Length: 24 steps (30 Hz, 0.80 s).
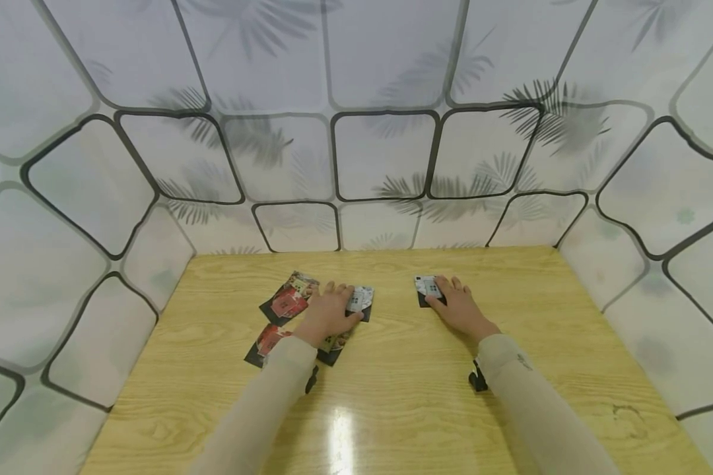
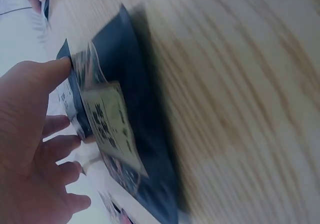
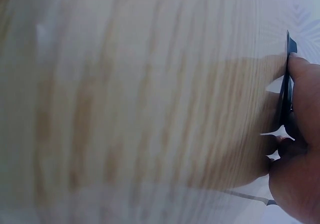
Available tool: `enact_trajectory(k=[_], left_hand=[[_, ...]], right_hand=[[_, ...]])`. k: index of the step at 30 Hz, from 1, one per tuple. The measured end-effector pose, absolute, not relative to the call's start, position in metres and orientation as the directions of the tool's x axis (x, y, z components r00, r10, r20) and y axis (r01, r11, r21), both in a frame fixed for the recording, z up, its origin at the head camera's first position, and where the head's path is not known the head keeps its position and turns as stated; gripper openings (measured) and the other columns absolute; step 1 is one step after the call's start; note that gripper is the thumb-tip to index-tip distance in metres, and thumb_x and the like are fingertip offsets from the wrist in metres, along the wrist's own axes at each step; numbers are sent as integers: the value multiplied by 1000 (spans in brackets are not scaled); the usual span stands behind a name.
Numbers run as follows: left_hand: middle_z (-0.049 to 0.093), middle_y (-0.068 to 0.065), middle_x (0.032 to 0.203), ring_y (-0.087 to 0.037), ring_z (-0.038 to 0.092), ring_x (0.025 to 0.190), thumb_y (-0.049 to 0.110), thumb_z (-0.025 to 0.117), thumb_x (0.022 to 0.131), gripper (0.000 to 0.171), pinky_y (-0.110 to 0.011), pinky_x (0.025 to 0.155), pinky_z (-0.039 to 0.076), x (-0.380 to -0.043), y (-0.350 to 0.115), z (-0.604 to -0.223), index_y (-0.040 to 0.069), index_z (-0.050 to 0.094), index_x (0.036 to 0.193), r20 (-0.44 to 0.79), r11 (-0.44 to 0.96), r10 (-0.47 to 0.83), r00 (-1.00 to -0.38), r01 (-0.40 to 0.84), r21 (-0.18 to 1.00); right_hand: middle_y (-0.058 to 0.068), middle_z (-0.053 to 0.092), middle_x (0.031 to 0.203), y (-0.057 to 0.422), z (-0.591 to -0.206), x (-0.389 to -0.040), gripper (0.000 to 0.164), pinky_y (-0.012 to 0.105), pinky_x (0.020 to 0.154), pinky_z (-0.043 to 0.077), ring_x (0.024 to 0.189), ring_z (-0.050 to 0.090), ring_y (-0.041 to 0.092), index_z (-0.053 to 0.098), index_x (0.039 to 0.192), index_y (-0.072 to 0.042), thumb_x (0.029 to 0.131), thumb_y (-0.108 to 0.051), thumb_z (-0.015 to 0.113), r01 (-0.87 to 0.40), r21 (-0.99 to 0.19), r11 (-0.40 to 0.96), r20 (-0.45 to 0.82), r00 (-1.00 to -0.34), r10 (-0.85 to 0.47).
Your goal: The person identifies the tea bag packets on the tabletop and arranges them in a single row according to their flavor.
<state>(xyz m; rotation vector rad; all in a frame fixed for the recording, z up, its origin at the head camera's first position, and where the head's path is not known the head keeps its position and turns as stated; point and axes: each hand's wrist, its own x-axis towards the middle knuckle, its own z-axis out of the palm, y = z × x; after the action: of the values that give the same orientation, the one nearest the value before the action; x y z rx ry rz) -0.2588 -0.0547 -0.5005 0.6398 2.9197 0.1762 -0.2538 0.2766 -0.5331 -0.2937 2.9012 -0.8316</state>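
My left hand (image 1: 327,313) holds a flat black-and-silver packet (image 1: 362,300), thumb on its near edge and fingers at the far side. In the left wrist view, a dark packet with a pale yellow-green label (image 2: 112,119) lies on the table just beside that hand. My right hand (image 1: 460,311) grips a similar black-and-silver packet (image 1: 426,288) by its right side. Seen from the right wrist, this packet (image 3: 286,92) shows edge-on between thumb and fingers, close over the tabletop.
Left of my left hand lies a red-printed packet (image 1: 286,303), overlapping another with a yellowish label. Nearer me, a second red packet (image 1: 266,340) is partly covered by my sleeve. The wooden table (image 1: 392,396) meets patterned curtain walls (image 1: 386,155) at the back and both sides.
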Motion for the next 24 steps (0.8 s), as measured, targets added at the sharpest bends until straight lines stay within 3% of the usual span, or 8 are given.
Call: enact_trajectory(k=[7,11,24], left_hand=[[42,-10,168,-42,30,159,62,51,105,73,-71,125,25,-260,-41,-503,23,39,165,-148,925,378,-914,368,93],[39,-10,170,-41,27,160,63,50,105,74,-70,127,21,-259,-33,-504,21,38,166,-150,934,356,-922,345,92],[38,-10,170,-38,28,160,60,48,107,73,-65,129,22,-256,-12,-502,16,37,165,-136,933,355,-925,341,119]], right_hand=[[33,21,170,276,-533,-254,72,71,128,4,159,7,55,23,166,3,113,-38,48,-160,-532,831,-53,-974,-221],[32,21,171,276,-533,-254,72,71,128,4,160,7,55,23,166,3,113,-39,48,-157,-537,829,-54,-974,-219],[31,21,171,277,-535,-255,72,70,129,3,160,7,54,23,166,3,113,-39,47,-158,-523,838,-50,-975,-215]])
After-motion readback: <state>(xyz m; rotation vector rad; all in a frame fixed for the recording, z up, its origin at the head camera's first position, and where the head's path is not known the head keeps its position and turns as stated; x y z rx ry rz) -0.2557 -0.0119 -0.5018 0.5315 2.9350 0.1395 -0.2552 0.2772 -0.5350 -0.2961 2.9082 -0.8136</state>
